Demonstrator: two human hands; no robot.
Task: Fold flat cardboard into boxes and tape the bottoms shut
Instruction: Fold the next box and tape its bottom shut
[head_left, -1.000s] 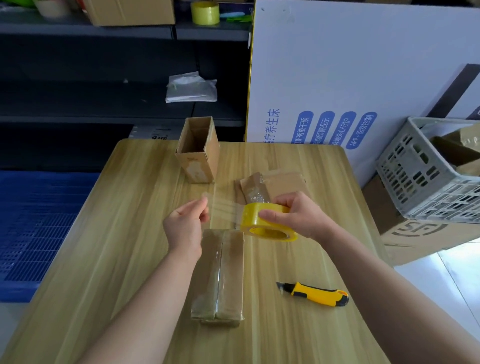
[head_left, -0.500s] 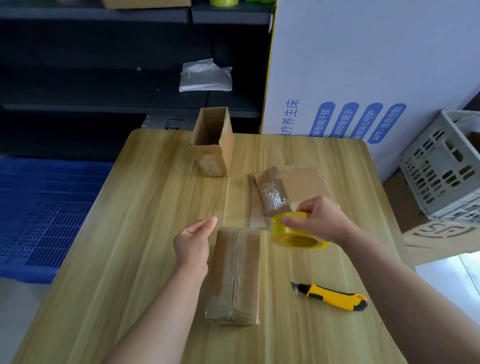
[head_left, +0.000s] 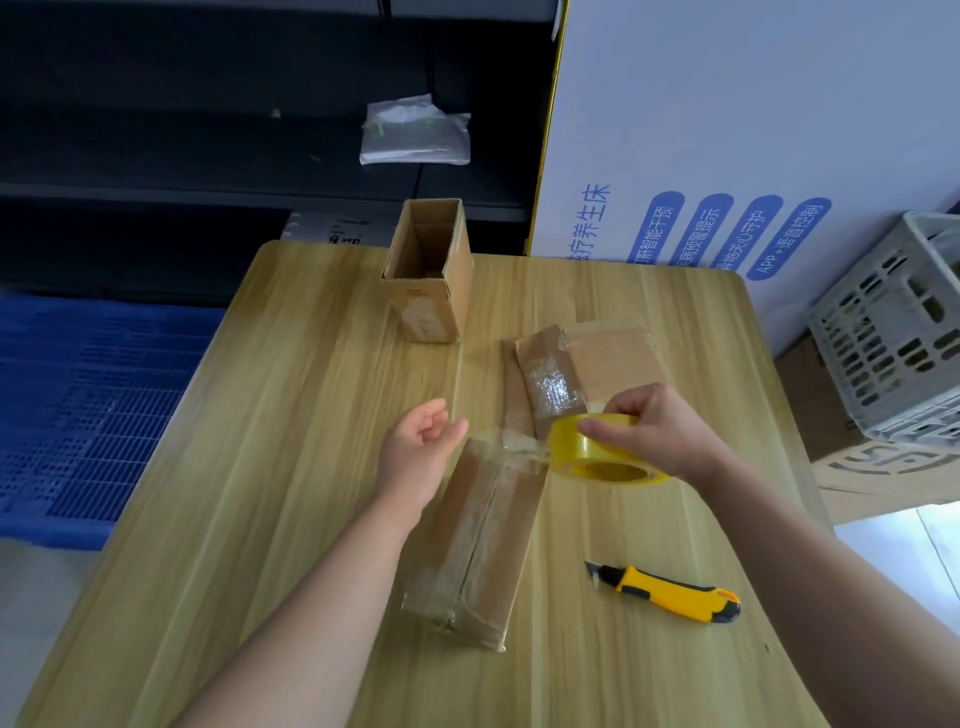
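A folded cardboard box (head_left: 478, 540) lies on the wooden table (head_left: 249, 467) with its flap seam facing up and tape along it. My right hand (head_left: 660, 436) grips a yellow tape roll (head_left: 597, 457) just right of the box's far end. A clear strip runs from the roll across that far end. My left hand (head_left: 421, 447) hovers at the box's far left corner, fingers relaxed, thumb beside the strip's end. An open-topped box (head_left: 431, 270) stands upright at the back. Flat cardboard pieces (head_left: 587, 369) lie behind the roll.
A yellow utility knife (head_left: 670, 592) lies on the table to the right of the box. A grey plastic crate (head_left: 893, 338) sits on a carton off the table's right edge. Dark shelving and a large white carton (head_left: 727, 130) stand behind the table.
My left hand has let go of the tape end and opened. The strip has come down from mid-air onto the box's far end, with the roll held lower.
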